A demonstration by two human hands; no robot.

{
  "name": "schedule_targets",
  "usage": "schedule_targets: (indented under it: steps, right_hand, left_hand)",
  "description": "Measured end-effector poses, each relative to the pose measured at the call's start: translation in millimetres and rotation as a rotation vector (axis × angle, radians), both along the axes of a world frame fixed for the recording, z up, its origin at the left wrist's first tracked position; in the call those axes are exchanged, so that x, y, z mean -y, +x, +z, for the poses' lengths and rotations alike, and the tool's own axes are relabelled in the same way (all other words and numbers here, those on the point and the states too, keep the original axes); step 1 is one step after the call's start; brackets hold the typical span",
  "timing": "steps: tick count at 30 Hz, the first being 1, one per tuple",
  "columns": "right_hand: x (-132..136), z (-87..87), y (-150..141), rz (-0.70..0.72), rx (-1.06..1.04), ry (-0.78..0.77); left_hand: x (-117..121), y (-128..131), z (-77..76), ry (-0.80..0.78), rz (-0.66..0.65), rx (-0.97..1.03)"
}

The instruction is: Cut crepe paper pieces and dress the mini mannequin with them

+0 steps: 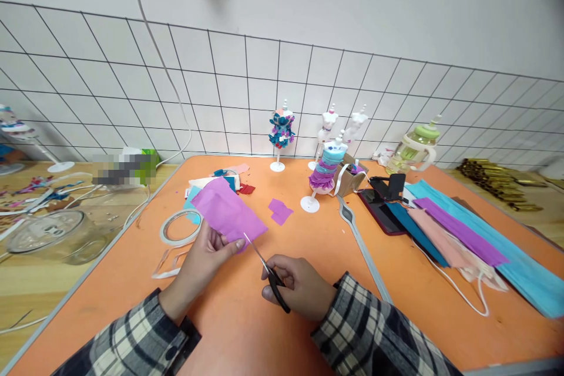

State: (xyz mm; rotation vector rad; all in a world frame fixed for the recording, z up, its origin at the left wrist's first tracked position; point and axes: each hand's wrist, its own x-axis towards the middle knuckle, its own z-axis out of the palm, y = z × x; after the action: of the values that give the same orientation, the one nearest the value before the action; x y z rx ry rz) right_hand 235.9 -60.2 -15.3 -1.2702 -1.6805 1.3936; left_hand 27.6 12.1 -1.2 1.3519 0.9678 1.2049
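Between the thumb and fingers of my left hand [210, 252] is a sheet of purple crepe paper [229, 211], raised above the orange table. My right hand [302, 285] is closed around the black handles of small scissors [275, 285]. Their metal blades point up and left, and the tips reach the paper's lower edge near my left thumb. A smaller purple paper scrap [280, 211] lies flat on the table beyond. Left of my left hand is a roll of white double-sided tape [163, 229].
Miniature dress form with purple and blue paper [324, 170] stands at centre right, others behind. To the right lie a phone [379, 211], a cable and folded crepe paper strips [462, 229]. A green-lidded bottle [412, 150] stands behind; a clear container [83, 235] is left.
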Motion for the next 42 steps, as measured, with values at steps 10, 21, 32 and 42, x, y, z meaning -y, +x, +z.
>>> schedule_targets:
  steps: [10,21,32,42]
  right_hand:
    - [-1.7,-5.3,-0.6,-0.02,-0.097,-0.068]
    - [-1.5,-3.5,-1.4,-0.029,-0.112,-0.085]
    - [1.6,1.5,-2.2,0.012,-0.192,-0.156]
    - [-0.6,4.1,-1.3,-0.024,-0.163,-0.142]
  left_hand:
    - [1.7,1.3,3.1,0.008,0.013,0.01]
    - [-1.5,-0.9,-2.9,0.011,0.018,0.076]
    - [1.1,2.6,0.0,-0.01,0.017,0.035]
    - [1.4,2.9,-0.7,0.007,0.019,-0.002]
